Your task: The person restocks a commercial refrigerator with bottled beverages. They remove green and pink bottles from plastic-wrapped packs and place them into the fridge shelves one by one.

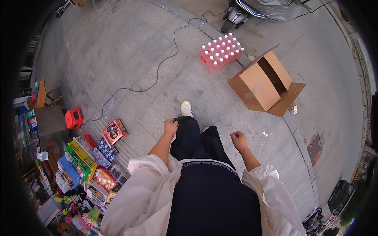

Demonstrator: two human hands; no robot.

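My left hand (171, 126) hangs beside my dark trouser leg, its fingers loosely curled, with nothing seen in it. On the other side, my right hand (239, 141) is held out over the pavement, fingers curled in and no object showing. Ahead of me stands a shrink-wrapped pack of pink-red drink bottles (222, 52) with white caps. A large cardboard box (260, 84) lies to the right of the pack, with a flap spread on the ground and a dark gap between its top flaps. Both hands are well apart from these things.
A black cable (153, 84) winds over the paving. To the left are a red plastic stool (74, 117), a colourful boxed product (114, 132) and crates of goods (79, 159). A parked scooter (236, 16) stands at the top, near a curb line (304, 155).
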